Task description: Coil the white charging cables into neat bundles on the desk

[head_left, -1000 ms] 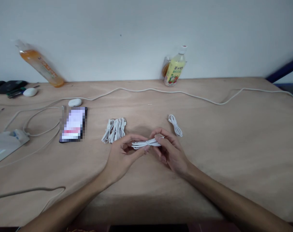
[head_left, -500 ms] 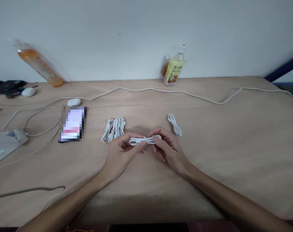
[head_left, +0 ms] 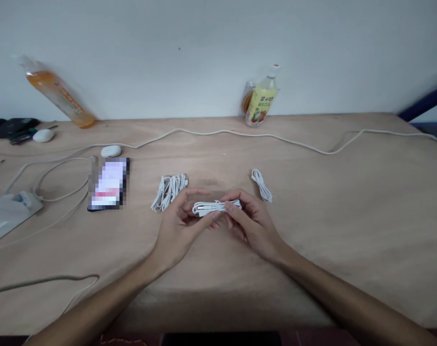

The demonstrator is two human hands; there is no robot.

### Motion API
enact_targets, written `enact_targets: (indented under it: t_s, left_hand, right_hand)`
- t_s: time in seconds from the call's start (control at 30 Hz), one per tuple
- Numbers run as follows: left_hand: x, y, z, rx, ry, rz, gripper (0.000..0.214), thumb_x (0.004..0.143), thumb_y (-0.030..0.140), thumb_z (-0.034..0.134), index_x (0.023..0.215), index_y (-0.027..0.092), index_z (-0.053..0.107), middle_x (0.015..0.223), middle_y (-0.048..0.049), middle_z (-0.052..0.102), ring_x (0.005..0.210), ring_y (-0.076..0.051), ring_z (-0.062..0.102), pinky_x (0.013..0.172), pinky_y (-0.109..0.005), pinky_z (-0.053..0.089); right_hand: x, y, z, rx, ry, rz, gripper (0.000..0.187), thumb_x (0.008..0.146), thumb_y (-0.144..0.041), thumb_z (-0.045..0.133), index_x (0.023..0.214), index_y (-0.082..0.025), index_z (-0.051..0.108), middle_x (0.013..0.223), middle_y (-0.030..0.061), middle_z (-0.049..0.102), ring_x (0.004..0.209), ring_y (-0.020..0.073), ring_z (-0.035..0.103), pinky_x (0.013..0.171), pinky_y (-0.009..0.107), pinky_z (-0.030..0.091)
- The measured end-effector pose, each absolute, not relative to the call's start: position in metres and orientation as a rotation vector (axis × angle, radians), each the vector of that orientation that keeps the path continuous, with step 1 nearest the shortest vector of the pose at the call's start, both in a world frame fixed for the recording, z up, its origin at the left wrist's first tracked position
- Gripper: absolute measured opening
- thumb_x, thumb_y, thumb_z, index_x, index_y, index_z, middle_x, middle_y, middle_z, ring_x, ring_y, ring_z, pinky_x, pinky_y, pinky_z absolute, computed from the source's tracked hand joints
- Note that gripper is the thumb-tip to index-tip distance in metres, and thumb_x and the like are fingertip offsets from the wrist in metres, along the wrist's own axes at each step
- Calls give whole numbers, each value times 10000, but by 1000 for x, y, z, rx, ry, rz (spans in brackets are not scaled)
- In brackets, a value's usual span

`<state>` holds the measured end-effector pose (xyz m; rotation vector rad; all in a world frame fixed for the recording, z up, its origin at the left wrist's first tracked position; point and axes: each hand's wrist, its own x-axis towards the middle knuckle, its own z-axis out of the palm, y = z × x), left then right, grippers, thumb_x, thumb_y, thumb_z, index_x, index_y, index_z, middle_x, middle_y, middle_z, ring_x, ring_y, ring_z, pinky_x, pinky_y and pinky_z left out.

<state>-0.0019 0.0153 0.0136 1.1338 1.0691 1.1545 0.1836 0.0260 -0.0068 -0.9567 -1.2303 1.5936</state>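
Observation:
My left hand (head_left: pixel 178 228) and my right hand (head_left: pixel 256 223) meet over the middle of the wooden table (head_left: pixel 312 216). Between them they pinch a folded white cable bundle (head_left: pixel 215 207), held level just above the tabletop. The left fingers grip its left end, the right fingers its right end. A pile of several similar coiled white cables (head_left: pixel 168 191) lies just left of my left hand. One more coiled white cable (head_left: pixel 261 185) lies just beyond my right hand.
A phone (head_left: pixel 109 183) with a lit screen lies to the left. A long white cord (head_left: pixel 240 136) snakes across the back of the table. Two drink bottles (head_left: pixel 261 98) (head_left: pixel 57 93) lean by the wall. A white device (head_left: pixel 9 209) and small white cases sit far left.
The bundle has shifted slightly left and both hands have closed in around it. Little else moved.

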Motion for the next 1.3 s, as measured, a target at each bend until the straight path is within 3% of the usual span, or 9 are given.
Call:
enact_targets:
  t_s: [0.2,0.73,0.97,1.13,1.3]
  left_hand:
    - [-3,14,12,1230,1083,1145,208,857,221,894,1040,191,799,865,-9,850,683,-141,797,669,-224,691]
    - [-5,14,8,1241,1093,1139,219,855,212,897,1063,185,836,887,-15,870,681,-124,795,659,-195,685]
    - [-4,14,10,1237,1093,1128,238,850,228,904,1077,183,852,1017,-43,886,696,-124,795,662,-205,685]
    - [-5,15,10,1204,1086,1114,232,856,220,889,1077,172,836,819,-7,852,663,-137,798,656,-212,679]
    - [-5,16,10,1208,1088,1100,228,870,225,864,1081,152,818,764,-4,826,658,-156,793,669,-247,679]
  right_hand:
    - [184,25,-3,-965,-1236,1603,403,992,-611,733,997,-218,642,582,-105,485,432,79,335,386,225,227]
    - [184,25,-5,-934,-1234,1643,357,1007,-571,722,1025,-230,619,594,-115,498,427,74,335,377,222,227]
    - [184,24,-6,-939,-1254,1631,365,1026,-580,695,1026,-223,618,591,-117,488,436,78,340,386,224,235]
    - [185,24,-7,-944,-1255,1641,359,1025,-581,696,1031,-233,608,597,-117,482,444,85,333,397,233,231]
    - [185,23,-8,-967,-1322,1564,292,1048,-527,670,1029,-242,611,629,-100,494,474,99,360,445,249,280]
